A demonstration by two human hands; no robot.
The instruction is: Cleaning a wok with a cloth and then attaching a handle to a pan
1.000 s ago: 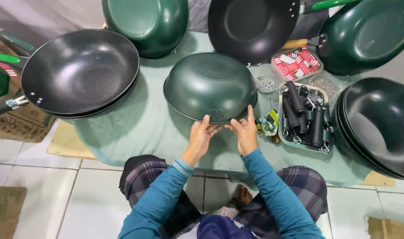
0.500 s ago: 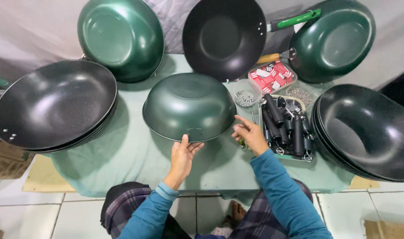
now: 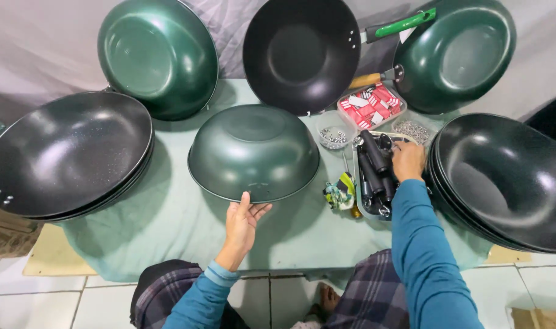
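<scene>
A dark green wok [image 3: 253,149] lies upside down in the middle of the pale green table [image 3: 168,207]. My left hand [image 3: 242,220] holds its near rim, thumb on top and fingers underneath. My right hand [image 3: 407,159] reaches into a tray of black handles [image 3: 375,173] to the right of the wok, fingers curled down among them. Whether it has gripped a handle is hidden.
Stacked black woks sit at the left [image 3: 65,152] and right [image 3: 503,180]. Green woks [image 3: 156,55] [image 3: 457,52] and a black wok [image 3: 301,52] lean at the back. A red-and-white box tray [image 3: 370,105], two small screw dishes [image 3: 334,131] [image 3: 412,129] and a screwdriver [image 3: 342,192] lie near the handles.
My right hand has left the wok's rim and moved right into the tray of black handles. My left hand stays on the rim. The view has shifted, and the wok sits further left in it.
</scene>
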